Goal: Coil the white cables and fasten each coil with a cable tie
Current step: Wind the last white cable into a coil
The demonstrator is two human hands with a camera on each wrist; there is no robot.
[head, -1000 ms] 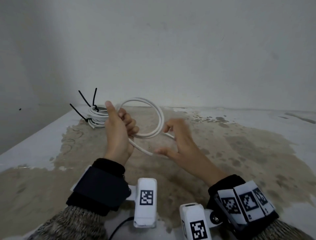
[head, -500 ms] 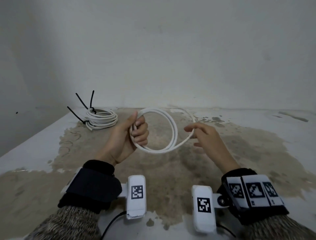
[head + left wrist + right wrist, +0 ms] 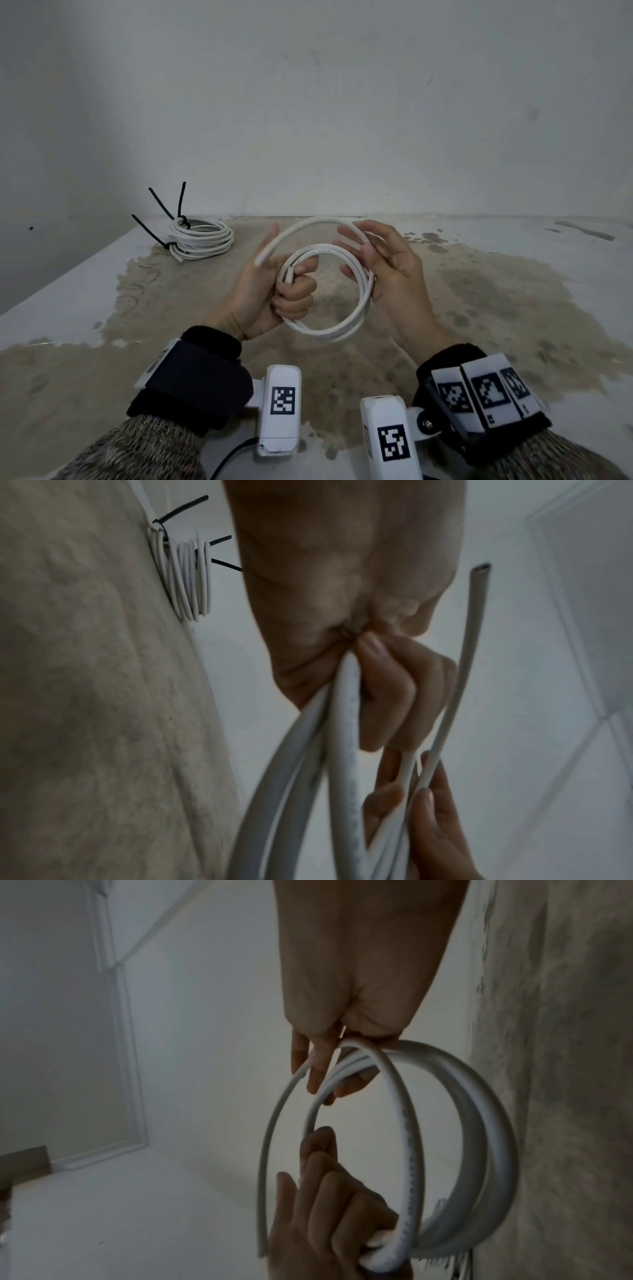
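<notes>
The white cable (image 3: pixel 325 301) is nearly coiled in mid-air above the table (image 3: pixel 513 291), left hand (image 3: pixel 274 291) fisted round its loops, right hand (image 3: pixel 394 270) pinching the far side (tail end loose, untied), while a finished coil (image 3: pixel 200 240) lies tied behind.

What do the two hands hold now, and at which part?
Both hold the white cable coil: the left hand grips its left side, the right hand pinches its right side and top loop.

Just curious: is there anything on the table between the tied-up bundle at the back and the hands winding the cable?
Nothing. In the head view only bare, stained table separates the tied coil from the left hand.
</notes>
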